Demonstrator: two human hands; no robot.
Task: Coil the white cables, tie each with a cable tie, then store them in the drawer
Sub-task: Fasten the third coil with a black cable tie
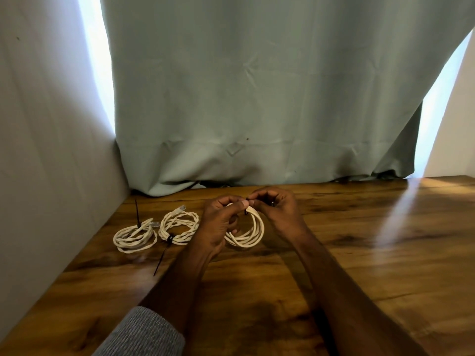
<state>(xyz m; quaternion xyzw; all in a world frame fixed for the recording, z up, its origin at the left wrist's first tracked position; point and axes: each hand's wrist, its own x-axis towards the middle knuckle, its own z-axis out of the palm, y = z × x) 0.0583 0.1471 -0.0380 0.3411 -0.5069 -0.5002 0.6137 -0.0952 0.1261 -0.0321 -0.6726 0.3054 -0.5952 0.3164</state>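
Both hands work over the wooden table (334, 240). The left hand (221, 222) grips the top of a coiled white cable (250, 232), held upright with its lower edge touching the table. The right hand (276, 209) pinches a black cable tie (246, 205) at the coil's top. Two tied coils (135, 236) (180, 228) lie left of it, near each other.

Three cream-white cable coils (245, 231) and black cable ties (161, 255) lie on a glossy brown wood-grain counter (359, 240); behind hangs a pale sage-green curtain (257, 86); grey ribbed sleeve (144, 332).
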